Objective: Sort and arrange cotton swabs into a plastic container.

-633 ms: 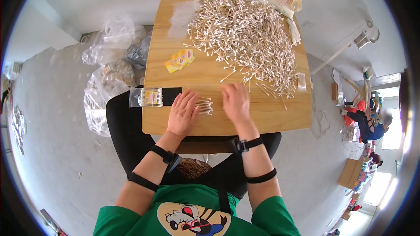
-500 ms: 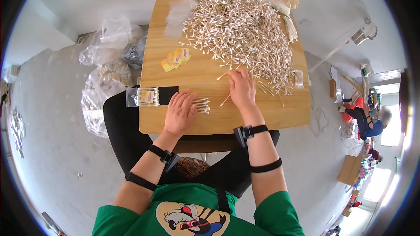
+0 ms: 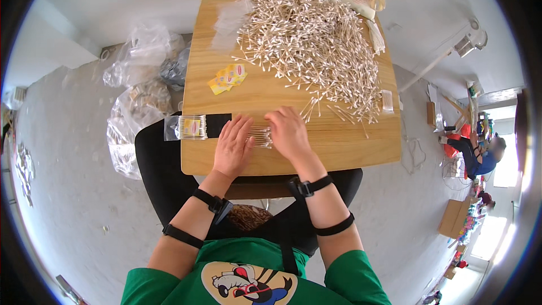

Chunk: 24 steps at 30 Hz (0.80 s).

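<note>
I have the left hand [image 3: 232,146] open, palm down over cotton swabs [image 3: 262,137]; the right hand [image 3: 289,134] curls beside them, contents unclear.

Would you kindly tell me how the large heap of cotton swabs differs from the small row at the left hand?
The heap is far larger than the row. In the heap, swabs point every which way; in the row, they lie roughly parallel. The heap lies farther away; the row is nearer, partly covered by the left hand. Both are white-tipped swabs on the table.
</note>
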### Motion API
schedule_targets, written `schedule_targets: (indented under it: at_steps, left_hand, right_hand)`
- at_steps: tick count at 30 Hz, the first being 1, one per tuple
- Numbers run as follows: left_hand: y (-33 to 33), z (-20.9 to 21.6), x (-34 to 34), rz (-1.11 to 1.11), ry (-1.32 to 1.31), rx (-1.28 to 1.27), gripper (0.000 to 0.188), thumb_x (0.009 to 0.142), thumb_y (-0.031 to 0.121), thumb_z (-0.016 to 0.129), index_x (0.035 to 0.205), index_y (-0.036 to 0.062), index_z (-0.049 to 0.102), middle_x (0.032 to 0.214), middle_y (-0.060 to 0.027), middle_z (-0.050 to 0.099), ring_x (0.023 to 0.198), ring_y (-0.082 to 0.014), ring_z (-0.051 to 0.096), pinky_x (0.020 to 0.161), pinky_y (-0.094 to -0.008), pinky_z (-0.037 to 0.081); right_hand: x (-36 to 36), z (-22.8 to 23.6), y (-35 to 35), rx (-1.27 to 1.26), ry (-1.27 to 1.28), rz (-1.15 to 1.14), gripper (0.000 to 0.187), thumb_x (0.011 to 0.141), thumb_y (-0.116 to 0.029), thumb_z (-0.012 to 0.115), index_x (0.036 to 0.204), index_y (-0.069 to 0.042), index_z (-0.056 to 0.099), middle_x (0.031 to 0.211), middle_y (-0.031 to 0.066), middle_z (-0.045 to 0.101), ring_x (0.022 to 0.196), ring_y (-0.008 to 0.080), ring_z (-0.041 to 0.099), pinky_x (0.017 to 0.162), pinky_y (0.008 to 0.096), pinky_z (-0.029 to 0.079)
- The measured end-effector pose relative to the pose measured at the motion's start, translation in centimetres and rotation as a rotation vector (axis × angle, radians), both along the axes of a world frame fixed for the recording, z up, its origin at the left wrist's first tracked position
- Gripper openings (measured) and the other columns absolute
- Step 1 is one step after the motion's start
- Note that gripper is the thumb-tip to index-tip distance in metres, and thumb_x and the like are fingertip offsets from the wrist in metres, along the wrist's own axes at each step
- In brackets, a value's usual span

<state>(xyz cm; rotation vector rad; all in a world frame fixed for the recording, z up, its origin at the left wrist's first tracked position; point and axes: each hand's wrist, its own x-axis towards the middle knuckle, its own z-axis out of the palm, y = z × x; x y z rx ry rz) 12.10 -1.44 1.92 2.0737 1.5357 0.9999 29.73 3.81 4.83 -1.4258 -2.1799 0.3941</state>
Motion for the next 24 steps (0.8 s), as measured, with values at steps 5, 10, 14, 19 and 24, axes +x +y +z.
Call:
schedule_targets:
  at_steps: [5,10,14,19,24]
  left_hand:
    - [-0.1,0.1,0.0,-0.029,0.064,-0.049,0.037,0.101,0.027,0.049,0.132,0.0063,0.057,0.132,-0.0116,0.060,0.134,-0.0290,0.048,0.116,-0.0470,0.030]
    - [0.0,0.5,-0.3,-0.083,0.014,-0.076,0.036,0.104,0.030,0.044,0.127,0.0066,0.058,0.127,-0.0110,0.062,0.130,-0.0283,0.051,0.115,-0.0471,0.031]
    - [0.0,0.1,-0.3,-0.077,0.005,-0.047,0.035,0.105,0.030,0.044,0.126,0.0065,0.059,0.125,-0.0106,0.063,0.129,-0.0284,0.053,0.115,-0.0474,0.031]
    - [-0.2,0.0,-0.1,-0.065,-0.060,-0.067,0.035,0.105,0.030,0.044,0.124,0.0061,0.060,0.124,-0.0116,0.064,0.127,-0.0291,0.054,0.114,-0.0478,0.032]
    - [0.0,0.2,-0.5,-0.070,-0.041,-0.060,0.036,0.105,0.031,0.044,0.125,0.0057,0.059,0.125,-0.0120,0.063,0.127,-0.0291,0.054,0.114,-0.0480,0.032]
  right_hand:
    - [5.8,1.2,-0.5,-0.012,-0.164,-0.086,0.008,0.080,-0.007,0.068,0.087,-0.010,0.068,0.090,0.0058,0.062,0.096,0.0285,0.060,0.086,0.0416,0.048]
    - [6.5,0.9,0.2,0.017,-0.224,-0.022,0.006,0.080,-0.005,0.068,0.084,-0.010,0.069,0.089,0.0051,0.062,0.095,0.0277,0.059,0.085,0.0416,0.048]
    - [4.2,0.4,1.3,0.028,-0.210,-0.030,0.005,0.081,-0.006,0.069,0.081,-0.010,0.069,0.088,0.0046,0.061,0.094,0.0274,0.059,0.085,0.0412,0.047]
    - [5.1,0.7,1.3,0.034,-0.113,-0.086,0.004,0.080,-0.007,0.069,0.081,-0.010,0.067,0.090,0.0040,0.061,0.094,0.0269,0.058,0.086,0.0402,0.047]
    - [5.8,1.2,1.7,0.009,-0.191,0.018,0.003,0.081,-0.009,0.069,0.080,-0.011,0.067,0.091,0.0038,0.061,0.095,0.0268,0.058,0.086,0.0398,0.047]
